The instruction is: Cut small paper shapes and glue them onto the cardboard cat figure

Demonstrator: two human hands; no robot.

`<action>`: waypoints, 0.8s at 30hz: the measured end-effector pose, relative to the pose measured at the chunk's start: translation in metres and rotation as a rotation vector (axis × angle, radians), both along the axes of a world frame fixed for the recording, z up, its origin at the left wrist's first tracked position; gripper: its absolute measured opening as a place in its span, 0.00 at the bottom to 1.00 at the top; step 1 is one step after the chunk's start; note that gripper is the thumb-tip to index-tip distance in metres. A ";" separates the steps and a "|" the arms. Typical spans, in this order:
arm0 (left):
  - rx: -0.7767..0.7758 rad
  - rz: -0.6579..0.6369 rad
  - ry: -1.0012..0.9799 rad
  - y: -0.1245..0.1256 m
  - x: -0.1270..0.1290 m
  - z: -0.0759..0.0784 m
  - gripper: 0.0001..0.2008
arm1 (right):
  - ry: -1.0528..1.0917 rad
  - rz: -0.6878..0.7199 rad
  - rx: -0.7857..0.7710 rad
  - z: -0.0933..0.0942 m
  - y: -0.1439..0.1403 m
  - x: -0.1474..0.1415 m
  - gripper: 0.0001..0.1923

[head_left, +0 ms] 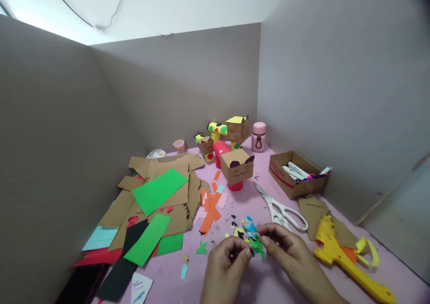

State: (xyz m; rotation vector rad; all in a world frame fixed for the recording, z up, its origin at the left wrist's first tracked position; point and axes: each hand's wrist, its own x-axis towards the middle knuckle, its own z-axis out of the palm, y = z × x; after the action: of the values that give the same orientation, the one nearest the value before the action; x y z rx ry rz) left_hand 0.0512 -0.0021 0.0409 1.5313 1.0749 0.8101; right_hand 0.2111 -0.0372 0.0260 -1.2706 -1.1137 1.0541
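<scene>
My left hand (pixel 231 261) and my right hand (pixel 285 252) meet low in the view, thumb and forefinger pinched on each. Between the fingertips is a small green paper cutout (pixel 257 245) with pointed edges, partly hidden by the fingers. A dark red spot shows at my left thumb tip; I cannot tell what it is. Just beyond the fingers lie blue paper scraps (pixel 249 225) and yellow and black bits. A green paper star (pixel 201 248) rests left of my left hand. White-handled scissors (pixel 280 209) lie open beyond my right hand.
A yellow glue gun (pixel 336 252) lies at the right, near a cardboard box of markers (pixel 289 185). Cardboard animal figures (pixel 237 167) and a pink bottle (pixel 258 137) stand behind. Cardboard sheets (pixel 181 201) and coloured paper cover the left. Orange strips (pixel 211 210) lie centrally; grey partitions surround the table.
</scene>
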 end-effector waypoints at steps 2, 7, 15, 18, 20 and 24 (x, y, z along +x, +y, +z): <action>0.109 -0.033 0.139 0.007 -0.003 0.006 0.07 | -0.055 -0.033 0.031 0.005 0.011 0.006 0.12; 0.342 -0.021 0.360 0.029 -0.014 0.015 0.09 | -0.070 -0.158 0.079 0.006 0.063 0.031 0.11; 0.231 0.062 0.245 0.053 -0.033 0.010 0.09 | -0.020 0.046 0.082 0.017 0.155 0.068 0.50; 0.129 0.062 0.156 0.054 -0.040 0.000 0.08 | -0.009 0.177 0.107 0.025 0.175 0.079 0.60; 0.089 0.046 0.118 0.055 -0.044 -0.008 0.08 | 0.003 0.252 0.108 0.029 0.186 0.084 0.62; 0.063 0.022 0.070 0.059 -0.050 -0.026 0.11 | 0.034 0.372 0.093 0.031 0.200 0.085 0.60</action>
State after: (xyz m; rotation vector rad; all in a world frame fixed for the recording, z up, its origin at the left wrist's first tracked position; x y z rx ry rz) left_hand 0.0009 0.0570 0.0154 1.6135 1.1287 0.8170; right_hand 0.2964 0.1626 0.0567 -0.9887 -1.3908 1.2753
